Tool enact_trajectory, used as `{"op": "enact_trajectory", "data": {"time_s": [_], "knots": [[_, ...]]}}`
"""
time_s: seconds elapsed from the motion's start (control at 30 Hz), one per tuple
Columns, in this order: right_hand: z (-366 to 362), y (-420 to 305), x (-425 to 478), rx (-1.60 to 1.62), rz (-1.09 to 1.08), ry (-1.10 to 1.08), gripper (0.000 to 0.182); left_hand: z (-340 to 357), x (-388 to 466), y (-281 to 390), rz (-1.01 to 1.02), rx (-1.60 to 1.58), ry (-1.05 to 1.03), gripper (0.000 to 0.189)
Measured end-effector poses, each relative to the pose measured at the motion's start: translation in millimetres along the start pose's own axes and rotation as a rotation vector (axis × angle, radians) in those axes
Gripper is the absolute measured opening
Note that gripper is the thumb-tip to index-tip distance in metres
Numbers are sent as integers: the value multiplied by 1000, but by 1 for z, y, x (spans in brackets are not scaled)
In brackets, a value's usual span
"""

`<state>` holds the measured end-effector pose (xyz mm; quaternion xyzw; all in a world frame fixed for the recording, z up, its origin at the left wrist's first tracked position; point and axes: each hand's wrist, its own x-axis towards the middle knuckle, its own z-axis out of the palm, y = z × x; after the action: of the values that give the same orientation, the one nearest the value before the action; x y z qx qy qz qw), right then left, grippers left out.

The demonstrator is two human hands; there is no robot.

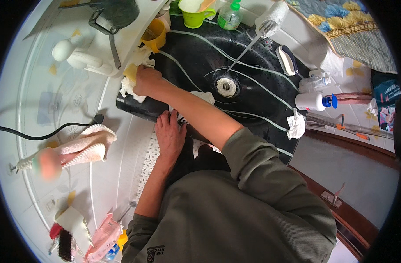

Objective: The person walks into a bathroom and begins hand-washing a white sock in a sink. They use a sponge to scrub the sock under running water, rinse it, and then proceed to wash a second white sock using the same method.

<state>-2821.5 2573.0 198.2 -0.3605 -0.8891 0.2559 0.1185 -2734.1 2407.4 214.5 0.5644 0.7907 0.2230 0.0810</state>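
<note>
My right hand (149, 82) reaches across to the left end of a black washbasin counter (259, 121) with pale veins. Its fingers are closed on a yellow sponge-like piece (130, 73) beside crumpled white tissue (143, 56); the fingertips are partly hidden. Down at the counter's front edge rests my left hand (170, 131), fingers extended, thumb apart, with nothing visible in it. Another white crumpled piece (203, 97) shows partly behind my right forearm. From the faucet (269, 24), wrapped in white, a thin stream of water runs towards the drain (226, 87).
A yellow cup (154, 34), a green cup (192, 14) and a soap bottle (230, 18) line the back. On the right are a scrubbing brush (286, 60), a white pump bottle (310, 102) and crumpled tissue (296, 125). A hair dryer (113, 16) hangs at upper left.
</note>
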Motion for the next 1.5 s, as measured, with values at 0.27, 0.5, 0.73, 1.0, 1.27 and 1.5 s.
{"op": "enact_trajectory", "data": {"time_s": [0.27,0.5,0.73,1.0,1.27,1.5], "knots": [[-8,1,-5,58,102,-142,63,-23,24,-35,-96,-226,344,58],[-22,7,9,380,120,-318,68,-22,87,-85,-153,-43,390,56],[-51,33,11,840,217,-653,52,-21,92,-103,-100,282,317,35],[-99,61,-9,979,193,-753,44,-15,91,-102,-156,401,298,41],[-90,72,-10,1280,229,-843,38,-38,97,-70,-152,168,448,66],[-67,81,-17,1452,256,-881,37,-28,120,-95,-26,31,356,51]]}}
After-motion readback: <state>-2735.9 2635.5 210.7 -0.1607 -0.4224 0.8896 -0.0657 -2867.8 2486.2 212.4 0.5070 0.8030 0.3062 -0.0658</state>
